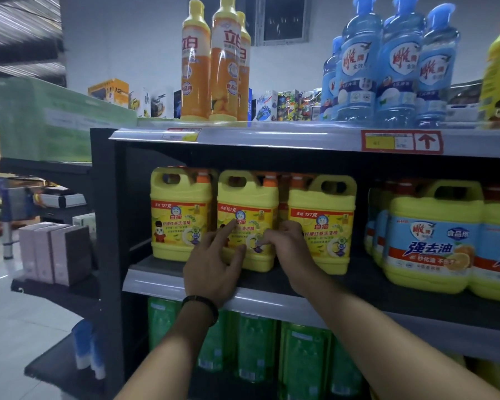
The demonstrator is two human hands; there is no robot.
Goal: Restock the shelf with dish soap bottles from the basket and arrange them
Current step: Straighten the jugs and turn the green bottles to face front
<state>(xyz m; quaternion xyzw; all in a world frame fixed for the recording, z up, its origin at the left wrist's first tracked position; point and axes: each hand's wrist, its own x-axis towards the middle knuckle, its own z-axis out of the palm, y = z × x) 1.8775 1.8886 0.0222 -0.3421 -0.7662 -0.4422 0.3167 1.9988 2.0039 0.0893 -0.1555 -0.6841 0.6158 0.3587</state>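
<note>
Three yellow dish soap jugs with handles and orange caps stand side by side on the middle shelf (156, 281). My left hand (214, 267), a dark band on its wrist, lies with spread fingers against the front label of the middle jug (247, 197). My right hand (289, 246) grips that jug's right edge, thumb on the front and fingers curled into the gap beside the right jug (326, 203). The left jug (179, 215) stands untouched. No basket is in view.
Tall orange bottles (195, 67) and blue bottles (393, 67) stand on the top shelf. Yellow jugs with blue labels (430, 241) fill the middle shelf to the right. Green bottles (254, 347) stand below. A side rack at left holds pink boxes (55, 252).
</note>
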